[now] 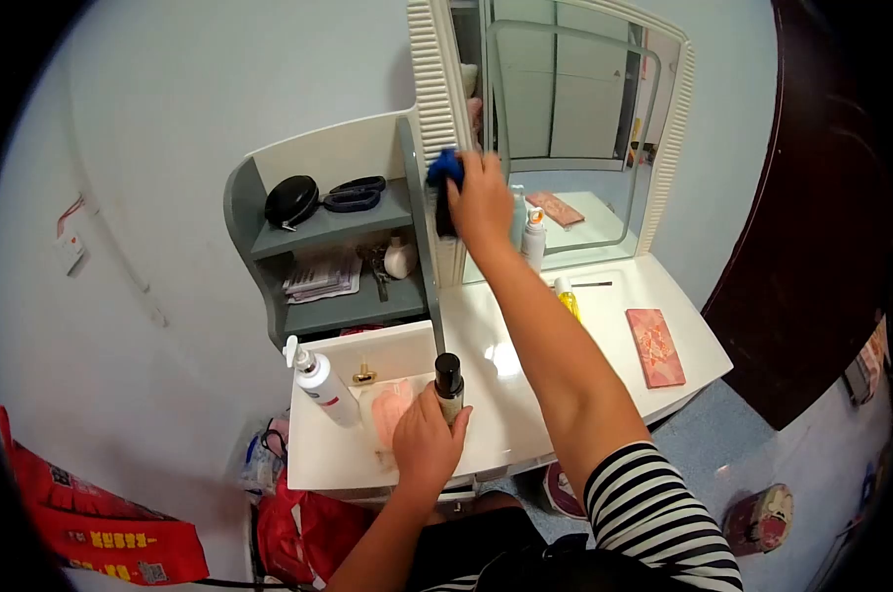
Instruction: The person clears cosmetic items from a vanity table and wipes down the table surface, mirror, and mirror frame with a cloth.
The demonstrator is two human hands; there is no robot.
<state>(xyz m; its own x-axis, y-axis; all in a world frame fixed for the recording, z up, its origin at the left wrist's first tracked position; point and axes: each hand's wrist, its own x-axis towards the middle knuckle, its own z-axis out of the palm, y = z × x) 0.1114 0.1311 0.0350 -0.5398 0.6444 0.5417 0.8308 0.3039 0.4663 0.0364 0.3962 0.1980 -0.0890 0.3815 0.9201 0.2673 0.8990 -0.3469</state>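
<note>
While the left hand (431, 439) grips a black-capped bottle (449, 383) over the white dressing table (510, 419), its fingers wrapped about the lower part and the thumb on the right side, the right hand (481, 202) reaches up to the left edge of the mirror (574, 109). The right fingers are closed on a blue-and-black item (445, 170), held in front of the ribbed frame (432, 74) beside the grey shelf unit (428, 261); blur hides what the item is, and whether it touches the frame I cannot tell. Just left of the black-capped bottle lies a pink packet (391, 399), and beyond it stands a white pump bottle (328, 387). Near the foot of the mirror, a white bottle with an orange top (533, 243) stands upright, partly behind the right forearm, with a yellow bottle (567, 298) and a thin brush (593, 284) close by. A flat pink box (655, 347) lies on the right part of the table. On the unit's upper shelf sits a round black case (291, 201).
</note>
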